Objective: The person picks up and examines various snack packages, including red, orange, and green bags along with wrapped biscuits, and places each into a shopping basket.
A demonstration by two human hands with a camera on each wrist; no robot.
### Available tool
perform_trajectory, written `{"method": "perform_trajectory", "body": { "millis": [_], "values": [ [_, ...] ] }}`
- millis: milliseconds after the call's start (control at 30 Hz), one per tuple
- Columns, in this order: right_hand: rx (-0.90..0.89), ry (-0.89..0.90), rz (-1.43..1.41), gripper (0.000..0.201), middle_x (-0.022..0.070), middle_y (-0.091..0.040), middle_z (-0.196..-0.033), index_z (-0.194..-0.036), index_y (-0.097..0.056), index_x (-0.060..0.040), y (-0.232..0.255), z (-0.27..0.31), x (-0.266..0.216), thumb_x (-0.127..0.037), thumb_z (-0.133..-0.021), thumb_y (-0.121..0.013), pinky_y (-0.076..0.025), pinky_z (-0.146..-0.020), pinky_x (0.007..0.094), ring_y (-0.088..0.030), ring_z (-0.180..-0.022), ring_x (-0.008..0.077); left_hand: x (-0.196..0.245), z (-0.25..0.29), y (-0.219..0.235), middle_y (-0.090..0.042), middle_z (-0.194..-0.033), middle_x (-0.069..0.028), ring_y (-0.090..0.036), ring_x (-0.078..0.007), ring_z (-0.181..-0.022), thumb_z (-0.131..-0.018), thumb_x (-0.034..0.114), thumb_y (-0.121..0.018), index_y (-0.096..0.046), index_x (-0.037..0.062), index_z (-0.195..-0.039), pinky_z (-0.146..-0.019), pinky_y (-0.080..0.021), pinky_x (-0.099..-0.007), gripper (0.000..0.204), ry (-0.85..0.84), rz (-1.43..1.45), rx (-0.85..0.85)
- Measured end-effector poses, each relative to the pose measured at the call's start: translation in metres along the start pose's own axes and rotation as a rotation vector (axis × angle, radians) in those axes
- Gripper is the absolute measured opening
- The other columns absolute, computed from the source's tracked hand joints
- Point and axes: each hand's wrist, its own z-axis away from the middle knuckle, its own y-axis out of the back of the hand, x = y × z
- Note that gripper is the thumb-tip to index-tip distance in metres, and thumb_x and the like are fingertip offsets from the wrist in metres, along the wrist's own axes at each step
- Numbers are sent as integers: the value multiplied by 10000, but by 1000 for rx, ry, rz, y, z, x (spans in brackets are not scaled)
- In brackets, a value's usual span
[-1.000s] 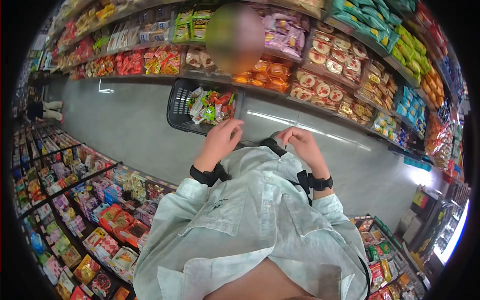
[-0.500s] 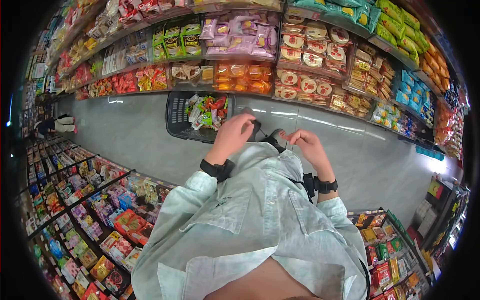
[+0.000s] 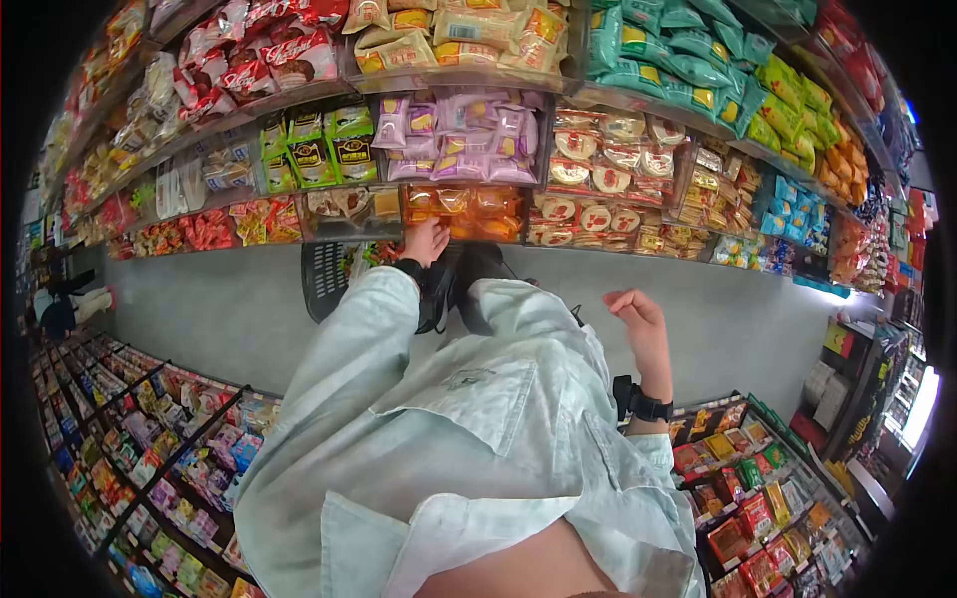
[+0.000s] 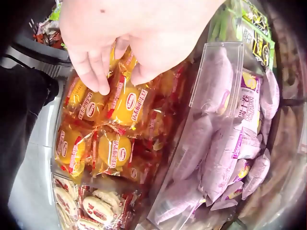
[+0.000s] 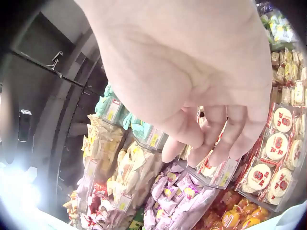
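My left hand (image 3: 427, 242) reaches down to the bin of clear-wrapped orange-yellow cakes on the low shelf. In the left wrist view its bent fingers (image 4: 98, 72) and thumb come down on either side of one wrapped cake (image 4: 125, 104); I cannot tell whether they grip it. More of these packets (image 4: 114, 151) lie around and below. My right hand (image 3: 638, 317) hangs over the aisle floor, loosely curled with nothing in it. Its relaxed fingers (image 5: 218, 155) fill the upper right wrist view, overlapping the shelves behind.
A black basket (image 3: 321, 282) holding colourful packets stands on the floor left of my legs. Beside the orange cakes are purple bags (image 3: 464, 135) above and round-biscuit packs (image 3: 596, 217) to the right. Low display racks (image 3: 150, 439) line the aisle behind me. Another person (image 3: 70, 304) is far left.
My left hand has moved forward from in front of my body to the orange cakes. The right hand has shifted right and away from the left. The shelves now appear closer, the basket partly under their edge.
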Motion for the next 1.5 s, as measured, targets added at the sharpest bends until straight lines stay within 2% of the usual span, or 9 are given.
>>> {"method": "perform_trajectory", "body": {
  "millis": [333, 533, 767, 900, 967, 1133, 1233, 1333, 1500],
  "values": [
    [41, -65, 57, 198, 97, -752, -1122, -929, -682, -5, -31, -9, -30, 49, -1031, -521, -508, -1042, 322, -686, -1129, 189, 21, -41, -21, -678, -914, 0, -675, -143, -780, -1028, 261, -728, -671, 145, -1054, -710, -584, -317, 132, 188, -60, 121],
    [12, -41, 106, 188, 89, -755, -1105, -923, -672, -7, -33, -18, -41, 48, -1031, -527, -510, -1011, 309, -693, -1112, 188, 19, -5, -21, -643, -917, 5, -627, -147, -833, -1048, 218, -722, -677, 143, -1056, -766, -557, -309, 88, 137, 53, 49],
    [-140, 75, 177, 166, 75, -751, -1074, -925, -675, -6, -27, -26, -43, 38, -1029, -553, -515, -1004, 311, -695, -1106, 175, 3, 47, -5, -630, -890, 16, -620, -129, -801, -1064, 239, -709, -676, 141, -1090, -754, -538, -307, 106, 65, 92, -199],
    [-248, 111, 214, 124, 64, -749, -1069, -1004, -686, -7, -12, -20, -24, 11, -1048, -571, -518, -990, 293, -679, -1087, 134, -13, 138, -19, -639, -932, 4, -640, -148, -893, -1080, 238, -674, -675, 132, -1094, -837, -543, -332, 108, -81, 43, -317],
    [-321, 151, 166, 108, 68, -741, -1127, -1145, -663, -20, -8, -16, -15, -22, -1059, -597, -523, -974, 289, -671, -1076, 124, -31, 184, -25, -632, -909, 7, -648, -148, -891, -1097, 232, -635, -669, 144, -1110, -836, -539, -344, 95, -200, 2, -383],
    [-549, 93, -33, 526, 84, -665, -1345, -1482, -457, -42, -13, 2, 2, -95, -1031, -723, -556, -954, 321, -675, -1113, 148, -88, 288, -39, -720, -1003, 9, -669, -97, -896, -1131, 289, -588, -679, 77, -1162, -842, -518, -268, 233, -521, -342, -324],
    [-673, 93, -51, 541, 93, -653, -1365, -1463, -463, -31, -29, 17, 22, -95, -1012, -754, -571, -958, 335, -682, -1144, 168, -125, 349, -41, -727, -1021, 1, -684, -99, -929, -1133, 263, -584, -665, 55, -1164, -852, -527, -264, 226, -686, -504, -307],
    [-705, 50, -75, 509, 106, -651, -1367, -1423, -491, -26, -35, 29, 42, -80, -997, -766, -579, -964, 330, -690, -1153, 189, -155, 379, -24, -721, -1103, -42, -696, -120, -1007, -1115, 144, -593, -610, 19, -1231, -919, -547, -284, 171, -671, -470, -357],
    [-724, 112, -146, 461, 116, -676, -1326, -1413, -502, -22, -41, 48, 66, -46, -1012, -729, -576, -957, 322, -692, -1130, 169, -178, 380, 8, -707, -1180, -70, -692, -129, -1054, -1056, 45, -650, -541, 14, -1276, -924, -560, -298, 247, -743, -718, -312]
  ]
}}
